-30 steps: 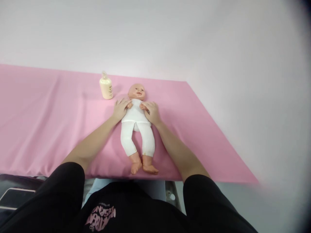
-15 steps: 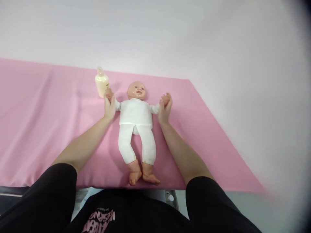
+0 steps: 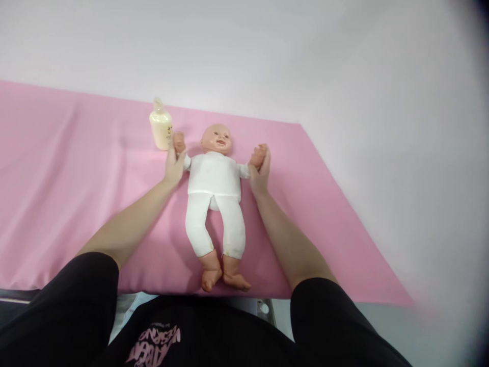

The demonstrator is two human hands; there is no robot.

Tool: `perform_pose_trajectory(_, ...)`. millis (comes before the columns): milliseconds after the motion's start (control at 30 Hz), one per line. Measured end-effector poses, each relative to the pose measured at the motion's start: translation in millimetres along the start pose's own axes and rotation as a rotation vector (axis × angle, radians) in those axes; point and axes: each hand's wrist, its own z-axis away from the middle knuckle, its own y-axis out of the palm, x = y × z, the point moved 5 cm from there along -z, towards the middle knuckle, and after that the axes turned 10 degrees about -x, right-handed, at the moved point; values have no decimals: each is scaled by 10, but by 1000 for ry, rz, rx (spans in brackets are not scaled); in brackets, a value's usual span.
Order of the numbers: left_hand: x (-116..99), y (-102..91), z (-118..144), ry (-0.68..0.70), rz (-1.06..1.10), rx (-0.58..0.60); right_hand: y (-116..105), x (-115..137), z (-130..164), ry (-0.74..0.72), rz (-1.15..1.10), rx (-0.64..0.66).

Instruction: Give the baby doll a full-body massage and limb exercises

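Sleeved arms (image 3: 243,171) of glossy-headed doll (image 3: 214,176) have spread from chest to sides | doll face-up on creased pink counter (image 3: 95,158) | left hand (image 3: 174,165), right hand (image 3: 260,176): grip closed round doll's hands (image 3: 179,142), thumbs innermost

There are one bare left hand (image 3: 174,168) and one bare right hand (image 3: 260,179), two in all; one bald plastic baby doll in white clothing (image 3: 214,176), with two plastic feet (image 3: 210,269); one pale-yellow pump bottle (image 3: 160,131); one pink cloth sheet (image 3: 301,178); one black shirt with pink lettering (image 3: 206,326).
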Motion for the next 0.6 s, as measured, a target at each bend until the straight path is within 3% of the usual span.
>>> perform_pose_trajectory(133,-313,273,197,269,-190,411,274,380,191,-256,189,428)
perform_pose_trajectory(200,-406,336,255,364,-263,539,331,473,244,-321,272,509)
perform_pose_trajectory(267,-454,351,270,401,-297,575,343,520,253,-341,297,498)
perform_pose_trajectory(400,-450,294,233,351,-275,456,309,503,234,-310,220,384)
perform_pose_trajectory(600,-182,61,37,75,11,30,99,176,86,-55,11,1)
